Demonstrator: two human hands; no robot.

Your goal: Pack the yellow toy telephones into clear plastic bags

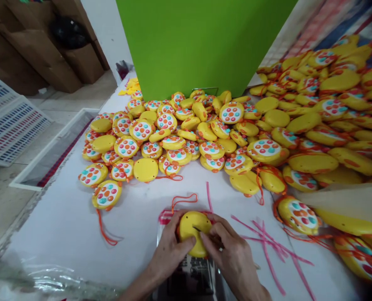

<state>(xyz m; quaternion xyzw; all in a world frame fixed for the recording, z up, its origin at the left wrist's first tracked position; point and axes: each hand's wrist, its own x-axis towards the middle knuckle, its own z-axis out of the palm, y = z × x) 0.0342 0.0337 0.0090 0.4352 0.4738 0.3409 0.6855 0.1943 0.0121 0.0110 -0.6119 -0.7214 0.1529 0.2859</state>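
My left hand [170, 244] is closed around the left edge of a yellow oval toy [190, 220], its thumb on the plain yellow face turned up to me. A few small dark holes show near the toy's rim. In my right hand [234, 255], pinched between thumb and fingers, is a thin dark pointed tool [197, 229]; its tip lies over the middle of that face. Most of the tool is hidden by my fingers. An orange cord loop [184, 197] lies just beyond the toy. Under my hands is a dark printed package [190, 278], partly covered.
Similar toys [142, 129] with coloured dots are heaped across the table, with a larger pile [317, 125] at right. Pink strips [267, 242] lie right of my hands. A green panel [198, 42] stands behind. White baskets [13, 121] and cardboard boxes [44, 50] are at left.
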